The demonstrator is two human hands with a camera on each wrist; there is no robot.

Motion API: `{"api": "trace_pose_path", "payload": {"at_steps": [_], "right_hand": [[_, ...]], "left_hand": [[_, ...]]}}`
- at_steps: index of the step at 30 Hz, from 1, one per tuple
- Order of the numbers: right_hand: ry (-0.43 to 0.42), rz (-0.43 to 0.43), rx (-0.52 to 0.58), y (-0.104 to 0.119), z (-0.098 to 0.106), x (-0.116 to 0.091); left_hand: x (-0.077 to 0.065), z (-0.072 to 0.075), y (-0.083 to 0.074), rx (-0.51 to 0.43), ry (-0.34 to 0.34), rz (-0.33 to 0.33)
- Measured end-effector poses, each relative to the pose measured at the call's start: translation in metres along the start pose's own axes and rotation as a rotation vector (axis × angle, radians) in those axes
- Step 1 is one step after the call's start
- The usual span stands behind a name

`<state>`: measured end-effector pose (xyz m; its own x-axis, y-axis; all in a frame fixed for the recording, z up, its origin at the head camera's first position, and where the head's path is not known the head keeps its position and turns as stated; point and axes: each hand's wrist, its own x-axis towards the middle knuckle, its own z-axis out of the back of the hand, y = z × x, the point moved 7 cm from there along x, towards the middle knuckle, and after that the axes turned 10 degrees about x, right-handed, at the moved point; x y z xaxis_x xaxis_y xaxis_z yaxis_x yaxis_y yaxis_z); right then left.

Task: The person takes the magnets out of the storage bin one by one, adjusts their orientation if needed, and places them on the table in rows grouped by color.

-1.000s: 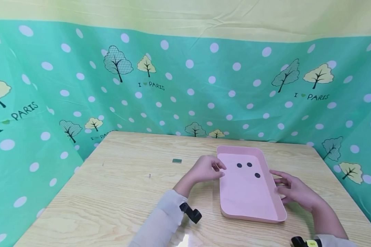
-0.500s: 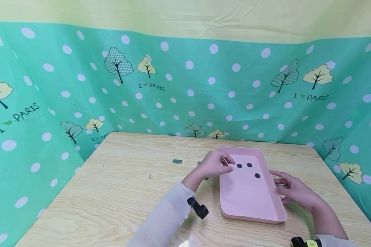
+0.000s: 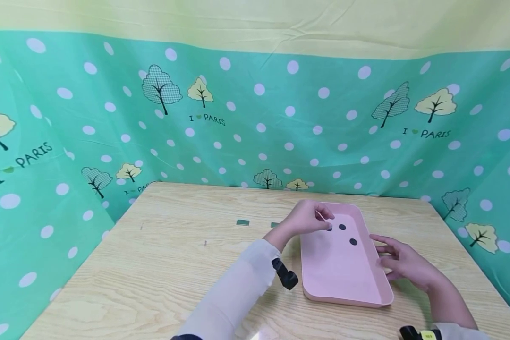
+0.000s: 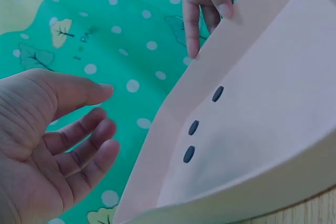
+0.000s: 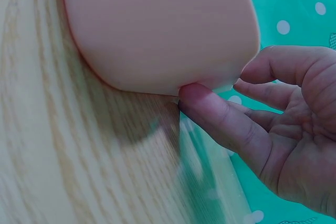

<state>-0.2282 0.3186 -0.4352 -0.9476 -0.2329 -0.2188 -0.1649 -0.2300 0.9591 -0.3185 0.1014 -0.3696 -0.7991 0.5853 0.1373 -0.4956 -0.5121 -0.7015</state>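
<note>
A pink tray [image 3: 344, 278] with low walls sits on the right half of the table. Inside it lie three small dark discs [image 3: 353, 242], grouped toward the far end. My left hand [image 3: 308, 217] hovers over the tray's far left part, thumb tip overlapping one disc in the head view. Its fingers are loosely bent with nothing between them, as the left wrist view shows. At the tray's right long side is my right hand [image 3: 401, 259]. In the right wrist view, the thumb [image 5: 202, 98] touches the tray's outer wall, with the other fingers spread along it.
On the wooden table [image 3: 153, 274], a small green rectangular piece [image 3: 242, 222] lies left of the tray. Another green piece [image 3: 274, 225] shows partly behind my left wrist. A tiny dark bit [image 3: 205, 243] is further left. A green dotted curtain [image 3: 238, 118] hangs behind.
My left hand has moved right, from the tray's left edge to over the discs. A green piece has come into view behind it. My right hand, tray and discs stay in place.
</note>
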Motion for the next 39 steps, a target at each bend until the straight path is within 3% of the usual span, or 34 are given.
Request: {"api": "trace_pose_path", "payload": {"at_steps": [9,16,39], "right_hand": [[0.008,0.008,0.007,0.002,0.000,0.000],[-0.003,-0.004,0.009,0.002,0.000,0.000],[-0.024,-0.019,0.018,-0.002,0.001,0.000]], "left_hand": [[0.016,-0.012,0.002,0.021,0.020,0.046],[0.025,-0.020,0.009,0.010,0.052,0.043],[0.042,-0.044,0.036,0.048,0.128,0.117]]}}
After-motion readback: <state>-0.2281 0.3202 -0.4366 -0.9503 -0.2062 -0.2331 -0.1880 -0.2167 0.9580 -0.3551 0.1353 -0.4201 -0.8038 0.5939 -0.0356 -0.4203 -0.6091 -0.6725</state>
